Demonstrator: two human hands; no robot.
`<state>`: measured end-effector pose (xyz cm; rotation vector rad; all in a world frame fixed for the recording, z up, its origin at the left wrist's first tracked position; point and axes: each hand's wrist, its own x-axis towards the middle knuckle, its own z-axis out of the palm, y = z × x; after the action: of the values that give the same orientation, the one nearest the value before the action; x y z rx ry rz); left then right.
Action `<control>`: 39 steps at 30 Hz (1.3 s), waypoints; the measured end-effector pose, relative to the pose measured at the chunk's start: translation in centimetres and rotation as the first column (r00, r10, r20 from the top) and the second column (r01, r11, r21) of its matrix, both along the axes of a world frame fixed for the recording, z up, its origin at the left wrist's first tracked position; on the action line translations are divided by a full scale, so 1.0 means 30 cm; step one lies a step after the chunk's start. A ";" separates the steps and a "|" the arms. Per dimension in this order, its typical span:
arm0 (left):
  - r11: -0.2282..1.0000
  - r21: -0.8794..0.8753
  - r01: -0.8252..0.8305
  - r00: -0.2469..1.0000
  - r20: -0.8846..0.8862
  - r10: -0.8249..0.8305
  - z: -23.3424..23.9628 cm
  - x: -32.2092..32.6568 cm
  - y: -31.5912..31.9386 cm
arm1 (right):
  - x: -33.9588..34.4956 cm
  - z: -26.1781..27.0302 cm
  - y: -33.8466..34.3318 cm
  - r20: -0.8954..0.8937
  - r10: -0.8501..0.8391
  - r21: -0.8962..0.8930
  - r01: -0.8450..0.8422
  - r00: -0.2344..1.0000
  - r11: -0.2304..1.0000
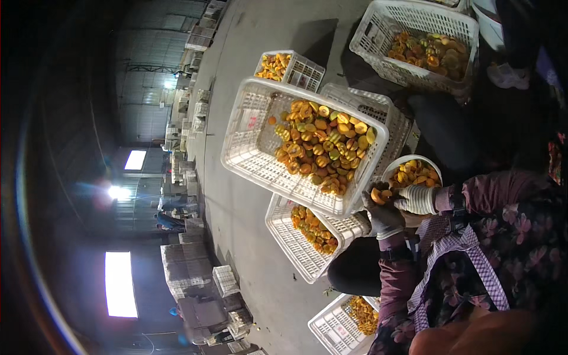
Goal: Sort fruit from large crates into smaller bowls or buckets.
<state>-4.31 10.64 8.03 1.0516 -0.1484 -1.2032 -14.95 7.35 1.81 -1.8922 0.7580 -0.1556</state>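
My left hand [384,218], in a grey glove, has its fingers around orange halved fruit [380,196], apricots or peaches by their look. Against the same fruit is my right hand [415,199], in a pale ribbed glove; its fingertips are partly hidden, and whether it holds a tool cannot be told. Just beyond the right hand stands a white bucket [434,162] with yellow-orange fruit pieces. In front of both hands, a large white plastic crate [248,153] holds many cut fruits, raised and tilted over other crates.
Crates of cut fruit stand around: a small one [306,73] beyond, one [284,253] below left, one [330,326] at the bottom and one [377,49] at top right. A person's shoe [508,76] is near that last crate. Stacked crates [186,266] and people are farther off.
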 end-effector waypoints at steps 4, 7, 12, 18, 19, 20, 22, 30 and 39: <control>1.000 -0.008 -0.003 0.999 0.050 0.003 -0.075 0.024 0.018 | -0.067 0.159 0.012 -0.029 -0.068 0.048 0.069 0.997 0.996; 1.000 -0.024 -0.015 1.000 0.022 0.015 -0.099 0.020 0.016 | -0.073 0.113 0.017 0.005 -0.120 -0.010 0.120 0.993 0.993; 0.975 -0.101 -0.197 0.949 0.229 0.216 -0.185 0.047 0.044 | -0.076 0.079 0.019 0.092 -0.073 -0.035 0.076 0.993 0.996; 0.998 -0.058 0.003 0.974 0.228 0.010 -0.231 0.084 0.080 | -0.079 0.205 0.039 -0.016 -0.099 -0.056 0.098 0.995 0.994; 0.998 -0.058 0.002 0.973 0.229 0.012 -0.231 0.073 0.080 | -0.081 0.203 0.042 0.045 -0.141 -0.083 0.144 0.989 0.986; 0.995 -0.088 -0.041 0.948 0.311 0.066 -0.233 0.053 0.080 | -0.086 0.203 0.040 0.071 -0.157 -0.106 0.164 0.985 0.981; 0.991 -0.113 -0.076 0.916 0.385 0.115 -0.236 0.040 0.081 | -0.099 0.223 0.031 -0.013 -0.133 -0.127 0.131 0.991 0.983; 0.983 -0.068 0.172 0.705 0.706 -0.075 -0.252 0.086 0.101 | -0.106 0.283 0.001 -0.144 0.090 -0.019 -0.093 0.985 0.995; 0.867 0.165 0.471 -0.156 0.982 -0.102 -0.311 0.233 0.059 | -0.121 0.211 -0.034 -0.485 0.347 -0.442 -0.567 0.803 0.695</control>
<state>2.69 12.42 -1.28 1.5369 -1.8844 -0.3894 -18.58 6.35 8.15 -2.6914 0.4553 0.3532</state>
